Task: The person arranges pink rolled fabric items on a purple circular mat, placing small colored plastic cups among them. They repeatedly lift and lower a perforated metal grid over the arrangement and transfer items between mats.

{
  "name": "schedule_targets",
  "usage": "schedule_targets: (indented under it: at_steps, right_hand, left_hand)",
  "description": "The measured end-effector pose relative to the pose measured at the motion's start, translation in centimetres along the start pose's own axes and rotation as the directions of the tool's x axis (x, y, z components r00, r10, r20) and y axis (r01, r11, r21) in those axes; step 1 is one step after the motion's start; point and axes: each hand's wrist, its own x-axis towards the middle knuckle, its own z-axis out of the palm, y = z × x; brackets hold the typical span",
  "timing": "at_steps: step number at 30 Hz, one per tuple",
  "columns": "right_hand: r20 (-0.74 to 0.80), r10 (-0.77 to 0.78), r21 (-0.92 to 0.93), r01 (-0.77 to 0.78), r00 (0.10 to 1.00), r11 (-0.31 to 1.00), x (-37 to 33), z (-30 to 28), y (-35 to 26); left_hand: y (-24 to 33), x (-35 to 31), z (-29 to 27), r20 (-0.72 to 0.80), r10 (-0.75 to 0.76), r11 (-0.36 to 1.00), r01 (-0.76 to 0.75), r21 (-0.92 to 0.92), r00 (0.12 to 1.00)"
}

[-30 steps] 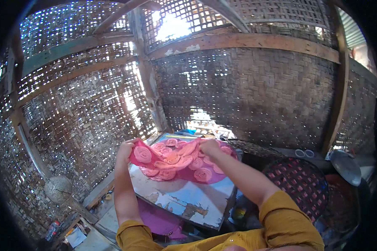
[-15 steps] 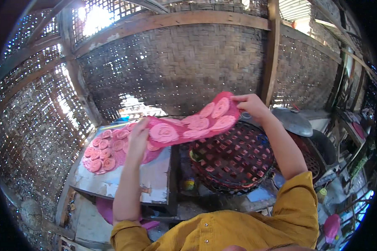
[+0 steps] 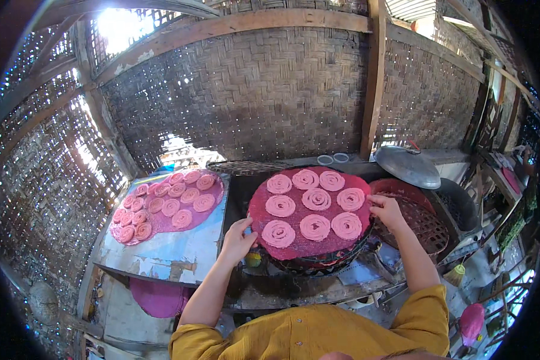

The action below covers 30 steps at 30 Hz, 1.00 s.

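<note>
Left hand [image 3: 239, 240] and right hand [image 3: 387, 210] each pinch opposite edges of the pink cloth [image 3: 309, 249], keeping it flat so its spiral pieces [image 3: 315, 199] lie undisturbed on the woven tray [image 3: 324, 264].

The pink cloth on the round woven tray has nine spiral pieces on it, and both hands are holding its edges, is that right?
Not quite. The head view shows eight spiral pieces on the pink cloth, not nine. The rest holds: it lies on the round woven tray, with the left hand at its left edge and the right hand at its right edge.
</note>
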Motion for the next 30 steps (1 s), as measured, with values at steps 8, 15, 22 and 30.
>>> schedule_targets:
  at_steps: [8,15,22,30]
  right_hand:
    - [-0.028,0.016,0.254,-0.008,0.999,0.967,-0.1,0.3,1.2]
    - [-0.129,0.089,0.382,-0.034,0.988,0.923,-0.6,0.7,1.9]
    - [-0.142,0.078,0.372,-0.020,0.987,0.928,-0.1,0.8,2.7]
    - [-0.229,-0.146,-0.078,0.131,0.962,0.988,-0.5,-0.2,2.7]
  left_hand:
    - [-3.5,-4.1,-0.6,-0.295,-0.227,0.950,0.145,-0.276,0.928]
    - [-16.9,-3.9,5.5,-0.301,-0.311,0.892,0.386,0.233,0.901]
    - [-30.5,1.2,9.7,-0.080,-0.547,0.358,0.147,-0.922,0.833]
    - [-28.8,2.7,10.0,0.147,-0.500,-0.042,0.146,-0.988,0.853]
